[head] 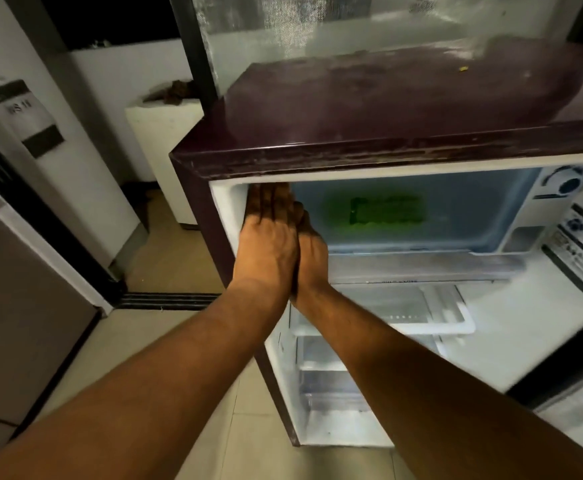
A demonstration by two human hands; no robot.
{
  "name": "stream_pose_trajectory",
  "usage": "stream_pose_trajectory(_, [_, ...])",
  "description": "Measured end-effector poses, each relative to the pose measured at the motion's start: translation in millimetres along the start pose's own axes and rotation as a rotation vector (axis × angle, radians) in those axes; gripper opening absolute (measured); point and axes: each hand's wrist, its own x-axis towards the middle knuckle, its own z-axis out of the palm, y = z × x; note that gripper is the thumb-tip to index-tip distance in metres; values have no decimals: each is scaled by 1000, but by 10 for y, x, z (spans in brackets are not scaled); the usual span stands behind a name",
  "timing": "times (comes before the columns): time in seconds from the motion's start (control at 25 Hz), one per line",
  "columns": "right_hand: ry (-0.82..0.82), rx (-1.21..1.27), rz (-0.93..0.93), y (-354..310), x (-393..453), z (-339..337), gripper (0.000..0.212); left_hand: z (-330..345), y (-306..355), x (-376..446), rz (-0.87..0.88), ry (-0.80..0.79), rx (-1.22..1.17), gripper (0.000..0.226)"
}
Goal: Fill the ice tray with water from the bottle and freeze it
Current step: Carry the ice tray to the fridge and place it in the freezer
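Note:
The green ice tray [387, 211] lies inside the freezer compartment, blurred behind the translucent blue freezer flap [456, 216]. The flap hangs down across the compartment's mouth. My left hand [269, 237] rests flat against the flap's left edge, its extended fingers reaching the top left corner. My right hand [312, 251] lies side by side with it, partly hidden behind it, fingers also stretched out on the flap. Neither hand holds anything. No bottle is in view.
The small maroon fridge [352, 133] stands with its door [577, 254] swung open to the right. Below the freezer are white shelves [404, 313] and a clear drawer [331, 393]. A white planter [165, 133] stands behind on the left, and tiled floor [165, 265] lies beside the fridge.

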Motion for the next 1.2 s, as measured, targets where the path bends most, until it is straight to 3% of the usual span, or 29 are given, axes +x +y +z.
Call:
stream_pose_trajectory(0.08, [-14, -197, -86, 15, 50, 5, 16, 41, 33, 25, -8, 14, 3, 74])
stream_pose_trajectory(0.2, [-51, -784, -275, -12, 108, -112, 27, 45, 36, -8, -2, 89, -72, 79])
stream_pose_trajectory(0.36, [47, -1358, -371, -222, -170, -556, 49, -80, 183, -277, -67, 89, -424, 78])
stream_pose_trajectory(0.48, [72, -1431, -280, -553, -840, -1118, 45, -410, 509, -761, -75, 31, -651, 80])
stream_pose_trajectory(0.68, [260, -1466, -277, -1588, -2161, -2042, 49, -1601, 1162, -1411, 124, 134, -997, 85])
stream_pose_trajectory(0.84, [569, -1614, -296, -2757, -3077, -2898, 39, -3104, 1647, -1613, 465, 246, -1248, 75])
stream_pose_trajectory(0.92, [707, -1703, -262, -3298, -3499, -3316, 26, -3937, 1944, -1725, 697, 344, -1257, 66])
stream_pose_trajectory(1.0, [788, -1848, -172, -3611, -3777, -3640, 23, -4473, 2218, -1835, 827, 335, -1202, 66])
stream_pose_trajectory(1.08, [757, -1963, 15, -3808, -4079, -3859, 24, -4768, 2408, -1981, 904, 305, -1103, 64])
stream_pose_trajectory(1.2, [541, -1945, 104, -3893, -4261, -3888, 30, -4862, 2341, -2107, 884, 276, -1128, 51])
